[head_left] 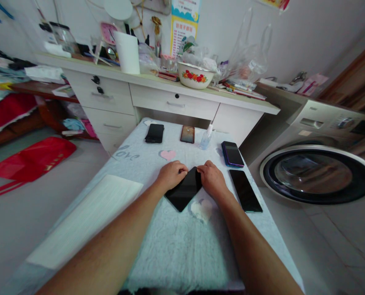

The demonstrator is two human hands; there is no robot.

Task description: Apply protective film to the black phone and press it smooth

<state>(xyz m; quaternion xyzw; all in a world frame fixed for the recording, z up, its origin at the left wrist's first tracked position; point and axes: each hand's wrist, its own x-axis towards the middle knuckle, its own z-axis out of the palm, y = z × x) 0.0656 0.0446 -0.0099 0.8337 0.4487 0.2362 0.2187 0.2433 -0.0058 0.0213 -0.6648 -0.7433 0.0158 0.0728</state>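
Observation:
A black-screened phone (184, 191) lies at a slant on the cloth-covered table between my hands. My left hand (172, 175) is closed at its upper left edge, thumb and fingers pinched together. At the top right corner, my right hand (212, 177) pinches the phone's edge with curled fingers. Whether a thin film sits between the fingertips is too small to tell. To the right of my right hand lies another dark phone (246, 191). Beyond it is a phone with a purple-blue edge (232, 154), seemingly stacked on another.
White sheet (90, 217) lies on the table's left side. Toward the back are a black phone (154, 133), a brownish phone (187, 134) and a clear spray bottle (205, 138). Behind stands a white desk (173, 102) with a flowered bowl (196, 76); a washing machine (317, 135) stands right.

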